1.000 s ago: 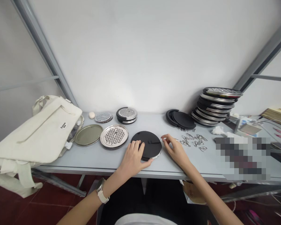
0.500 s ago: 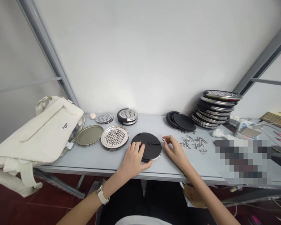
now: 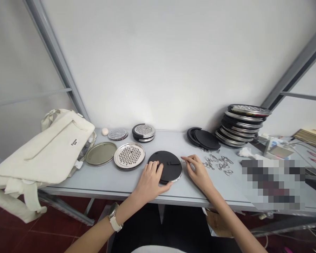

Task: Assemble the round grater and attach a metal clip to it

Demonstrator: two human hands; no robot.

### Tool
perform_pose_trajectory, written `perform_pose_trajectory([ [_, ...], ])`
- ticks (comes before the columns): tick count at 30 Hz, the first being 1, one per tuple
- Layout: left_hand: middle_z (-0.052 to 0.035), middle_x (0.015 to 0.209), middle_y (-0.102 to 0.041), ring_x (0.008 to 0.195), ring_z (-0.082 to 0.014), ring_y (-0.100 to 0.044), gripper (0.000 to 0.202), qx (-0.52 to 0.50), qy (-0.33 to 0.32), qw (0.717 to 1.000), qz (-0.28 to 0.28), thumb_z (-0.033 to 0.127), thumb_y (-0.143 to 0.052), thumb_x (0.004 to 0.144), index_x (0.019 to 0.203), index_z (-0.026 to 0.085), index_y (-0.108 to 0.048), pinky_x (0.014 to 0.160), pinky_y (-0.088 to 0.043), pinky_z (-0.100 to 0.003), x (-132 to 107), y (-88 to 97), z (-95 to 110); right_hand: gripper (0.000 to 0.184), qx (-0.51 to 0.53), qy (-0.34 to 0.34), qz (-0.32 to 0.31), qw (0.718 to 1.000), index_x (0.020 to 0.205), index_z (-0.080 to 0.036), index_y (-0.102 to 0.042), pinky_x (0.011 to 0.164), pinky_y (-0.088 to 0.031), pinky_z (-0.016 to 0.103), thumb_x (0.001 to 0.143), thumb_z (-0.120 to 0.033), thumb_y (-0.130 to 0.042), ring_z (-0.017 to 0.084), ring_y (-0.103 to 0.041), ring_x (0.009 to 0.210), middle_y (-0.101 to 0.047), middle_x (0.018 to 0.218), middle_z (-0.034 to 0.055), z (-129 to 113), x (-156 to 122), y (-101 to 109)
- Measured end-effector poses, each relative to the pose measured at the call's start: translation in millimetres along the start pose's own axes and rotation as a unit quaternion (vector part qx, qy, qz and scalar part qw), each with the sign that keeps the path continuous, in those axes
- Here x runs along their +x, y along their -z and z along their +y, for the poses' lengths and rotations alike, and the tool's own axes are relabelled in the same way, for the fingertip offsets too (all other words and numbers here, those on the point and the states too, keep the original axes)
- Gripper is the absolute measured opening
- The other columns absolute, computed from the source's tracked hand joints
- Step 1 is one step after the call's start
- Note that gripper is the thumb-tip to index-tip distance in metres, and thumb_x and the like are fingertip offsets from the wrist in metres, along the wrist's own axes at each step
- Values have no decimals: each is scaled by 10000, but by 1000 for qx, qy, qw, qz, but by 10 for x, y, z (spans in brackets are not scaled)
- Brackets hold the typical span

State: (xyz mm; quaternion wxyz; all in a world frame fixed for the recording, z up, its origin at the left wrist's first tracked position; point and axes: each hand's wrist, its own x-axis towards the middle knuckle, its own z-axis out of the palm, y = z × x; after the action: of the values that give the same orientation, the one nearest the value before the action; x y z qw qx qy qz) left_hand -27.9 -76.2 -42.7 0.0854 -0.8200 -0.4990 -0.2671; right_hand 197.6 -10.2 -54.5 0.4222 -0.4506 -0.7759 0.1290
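Observation:
A black round disc point(image 3: 167, 168) with a silvery rim and a short strip on its face lies flat near the table's front edge. My left hand point(image 3: 152, 179) grips it, fingers on top and thumb against the near rim. Just right of the disc, my right hand point(image 3: 196, 170) pinches a small shiny metal wire piece, mostly hidden by the fingers. Several similar metal wire pieces point(image 3: 222, 162) lie scattered to the right of that hand. Left of the disc is a round metal grater plate point(image 3: 130, 155) with rows of holes.
Round black pieces point(image 3: 206, 139) lie behind the wire pieces, beside a tall stack of round graters point(image 3: 243, 123). A smaller grater stack point(image 3: 144, 131), perforated discs point(image 3: 117, 134), a greenish round plate point(image 3: 100, 153) and a cream bag point(image 3: 50, 147) occupy the left side.
The view has tilted slightly. My right fingertips have lowered a little and hide more of the wire piece. My left hand stays on the disc.

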Motion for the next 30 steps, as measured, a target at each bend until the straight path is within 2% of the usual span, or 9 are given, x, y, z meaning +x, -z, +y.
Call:
perform_pose_trajectory([
  [5,-156,1136,-543,1043,-312,-503,553,-1,2,1000,2,483,-592,822,1216,101,-527,905,-444,-462,-5,-1,2,267,9,0,13,1000,1122,-191,-572,831,-470,404,931,-181,-386,229,-586,879,-563,935,84,-9,0,1],
  [9,-156,1143,-542,1054,-312,-499,565,-3,3,1000,-3,485,-597,821,1224,96,-525,912,-442,-457,-9,1,3,241,19,8,-1,1000,1093,-193,-544,816,-481,400,924,-157,-376,223,-595,871,-570,931,79,18,-3,-8],
  [12,-161,1152,-540,1063,-317,-493,574,0,2,1000,-3,482,-603,817,1225,86,-525,920,-437,-460,-8,-1,1,213,23,9,11,1000,1065,-197,-537,819,-484,400,925,-161,-381,226,-601,888,-573,943,80,29,-3,-12],
  [20,-164,1161,-538,1067,-321,-497,570,-1,0,1000,3,483,-608,817,1226,95,-524,918,-434,-462,-10,-18,-8,172,39,-6,16,999,1024,-198,-554,798,-505,398,954,-220,-399,214,-645,835,-571,937,74,9,4,-11],
  [26,-163,1166,-538,1071,-318,-501,559,-4,0,1000,5,486,-594,827,1235,112,-515,911,-438,-465,-18,-12,-7,143,63,-17,48,997,991,-204,-549,822,-531,391,962,-272,-427,216,-648,893,-563,978,88,5,4,-6],
  [30,-164,1163,-539,1071,-319,-501,554,-6,0,1000,5,479,-601,823,1231,113,-519,908,-441,-467,-16,-6,-6,149,76,-29,45,996,992,-209,-544,800,-549,393,958,-325,-457,225,-649,907,-589,969,91,8,-3,-4],
])
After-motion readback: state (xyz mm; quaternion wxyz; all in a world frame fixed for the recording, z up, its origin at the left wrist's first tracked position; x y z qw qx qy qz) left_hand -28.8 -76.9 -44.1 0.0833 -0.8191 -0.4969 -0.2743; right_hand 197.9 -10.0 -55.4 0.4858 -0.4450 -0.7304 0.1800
